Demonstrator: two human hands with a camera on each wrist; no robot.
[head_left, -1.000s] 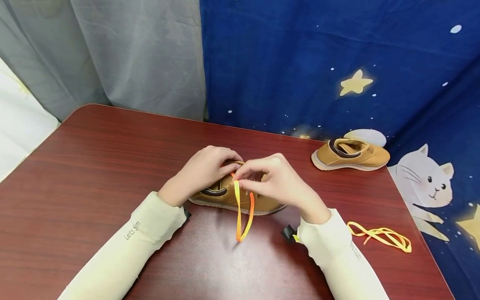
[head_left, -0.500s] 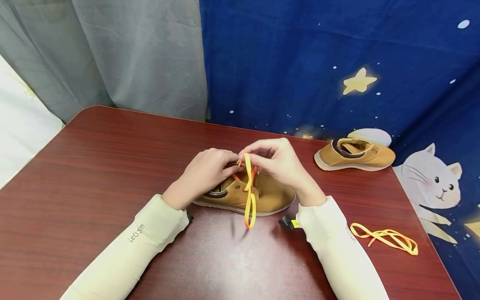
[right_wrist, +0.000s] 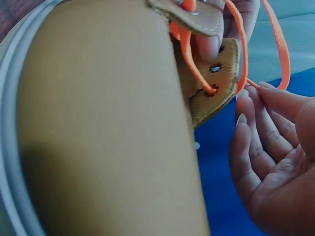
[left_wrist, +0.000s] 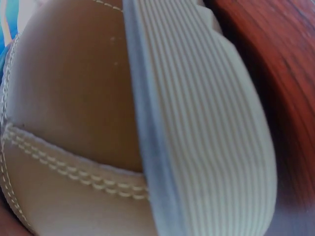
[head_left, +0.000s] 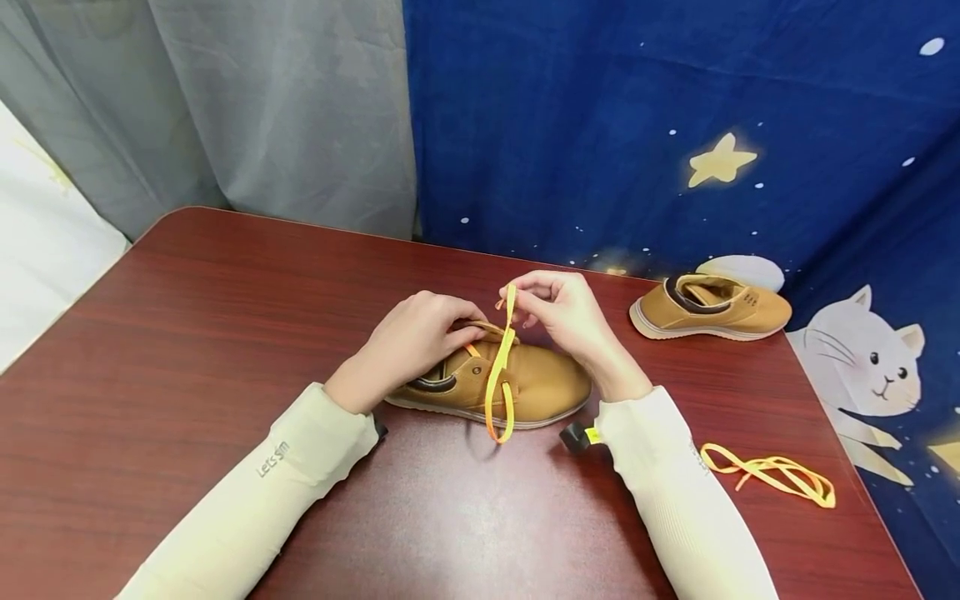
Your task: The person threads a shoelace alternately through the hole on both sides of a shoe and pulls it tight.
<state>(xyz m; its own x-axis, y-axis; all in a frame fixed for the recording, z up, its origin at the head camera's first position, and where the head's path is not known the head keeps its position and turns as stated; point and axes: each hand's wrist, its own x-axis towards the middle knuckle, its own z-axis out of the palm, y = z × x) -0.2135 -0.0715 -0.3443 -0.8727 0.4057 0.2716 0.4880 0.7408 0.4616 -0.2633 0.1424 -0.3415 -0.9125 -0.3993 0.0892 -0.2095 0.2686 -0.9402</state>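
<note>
A tan shoe (head_left: 551, 383) lies on the table, toe to the right. My left hand (head_left: 423, 337) holds its raised eyelet flap near the opening; in the right wrist view a fingertip shows behind that flap (right_wrist: 224, 81). With thumb and fingertips my right hand (head_left: 566, 321) pinches the end of a yellow-orange shoelace (head_left: 498, 367) above the shoe. The lace passes through the eyelets, and a slack loop hangs over the near side. Only the shoe's stitched back (left_wrist: 74, 88) and ribbed sole (left_wrist: 211, 118) fill the left wrist view.
A second tan shoe (head_left: 708, 308), with no lace visible in it, stands at the table's back right. A loose yellow shoelace (head_left: 772, 475) lies folded on the right. Grey and blue curtains (head_left: 540, 125) hang behind the table (head_left: 187, 375).
The right hand has moved up and slightly right from the flap, drawing the lace end with it. The hanging loop has become shorter. My left hand stays at the shoe.
</note>
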